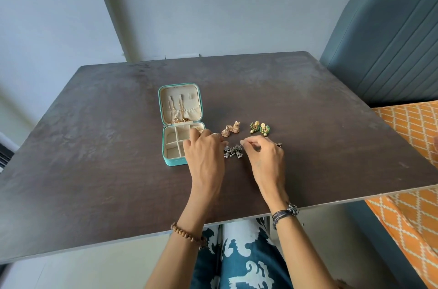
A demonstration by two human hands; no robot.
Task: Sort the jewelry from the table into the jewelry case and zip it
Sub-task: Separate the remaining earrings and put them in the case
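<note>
Nearest, two forearms cross the near edge of the table (94, 146), the left with a bead bracelet (187, 234) and the right with a cord band (284, 213). The left hand (203, 153) lies over the right side of the case (181, 123), fingers curled down at the far right compartment, where something gold shows at the fingertips; whether it is pinched I cannot tell. The right hand (265, 158) is just right of it, thumb and forefinger brought together at a small pale thing too tiny to make out, so a grip cannot be told for sure. Between the hands, on the table, lie the silver earrings (233, 151), dark with pale beads, just beside the right fingertips. A small dark piece (279, 144) peeps out past the right hand. Farther off sit the gold earrings (231, 130), dome-shaped, touching each other, and to their right the green earrings (260, 128), also side by side. The case is open near the table's middle, teal outside, cream inside, its divided tray nearer and its lid lying back toward the far edge, with gold chains (177, 111) hanging on the lid into a gathered pocket. Beyond the far right corner stands a chair (384, 40).
</note>
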